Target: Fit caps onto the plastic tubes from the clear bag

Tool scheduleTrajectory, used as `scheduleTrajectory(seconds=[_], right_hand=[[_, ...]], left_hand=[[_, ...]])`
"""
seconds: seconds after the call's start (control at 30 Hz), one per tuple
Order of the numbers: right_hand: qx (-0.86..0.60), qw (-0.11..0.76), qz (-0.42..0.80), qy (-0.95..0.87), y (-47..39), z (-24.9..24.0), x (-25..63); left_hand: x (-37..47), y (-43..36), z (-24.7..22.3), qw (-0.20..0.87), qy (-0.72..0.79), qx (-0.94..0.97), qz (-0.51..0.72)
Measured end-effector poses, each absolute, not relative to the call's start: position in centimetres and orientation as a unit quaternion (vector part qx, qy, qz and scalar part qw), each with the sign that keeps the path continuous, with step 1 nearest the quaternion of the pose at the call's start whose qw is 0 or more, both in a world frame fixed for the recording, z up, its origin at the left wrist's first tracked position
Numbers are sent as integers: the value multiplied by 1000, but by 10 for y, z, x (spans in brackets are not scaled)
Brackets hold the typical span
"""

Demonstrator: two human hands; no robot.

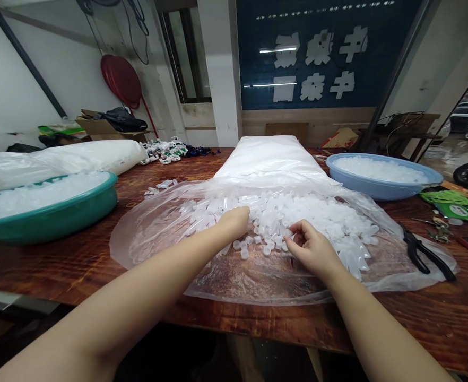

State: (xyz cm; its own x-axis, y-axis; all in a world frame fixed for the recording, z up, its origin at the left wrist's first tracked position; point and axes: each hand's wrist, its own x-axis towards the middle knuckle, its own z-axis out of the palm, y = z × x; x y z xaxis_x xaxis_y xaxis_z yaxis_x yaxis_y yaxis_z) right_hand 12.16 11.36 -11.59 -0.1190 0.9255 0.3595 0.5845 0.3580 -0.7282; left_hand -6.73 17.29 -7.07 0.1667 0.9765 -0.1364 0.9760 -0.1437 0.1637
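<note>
A heap of small translucent white plastic vials and caps [321, 212] lies on a clear plastic sheet or bag [234, 281] in front of me. My left hand [235, 222] is at the left-middle of the heap, curled with its back toward me. Its fingertips are hidden, so what it holds does not show. At the heap's near side, my right hand [311, 246] has its thumb and fingers bent toward each other in a pinch. Whatever is between those fingertips blends with the white pieces. Several loose round caps [244, 253] lie between the two hands.
A green basin [98, 196] at left and a blue basin [377, 185] at right hold white pieces. A large white plastic bag [269, 151] lies behind the heap. Black-handled pliers [425, 252] rest at right on the wooden table [170, 313].
</note>
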Motion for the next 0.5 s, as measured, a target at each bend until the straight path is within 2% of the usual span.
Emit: scheduleTrajectory(seconds=[0.17, 0.27, 0.37, 0.5], right_hand=[[-476, 424, 222, -738, 95, -103, 117], [-386, 385, 259, -797, 59, -94, 109], [-288, 330, 298, -848, 18, -95, 103], [-261, 304, 288, -870, -19, -116, 100]], left_hand=[[-86, 99, -56, 161, 598, 780, 85], [-94, 42, -69, 264, 561, 778, 105], [-98, -2, -93, 418, 534, 716, 166], [-97, -28, -119, 553, 513, 625, 201]])
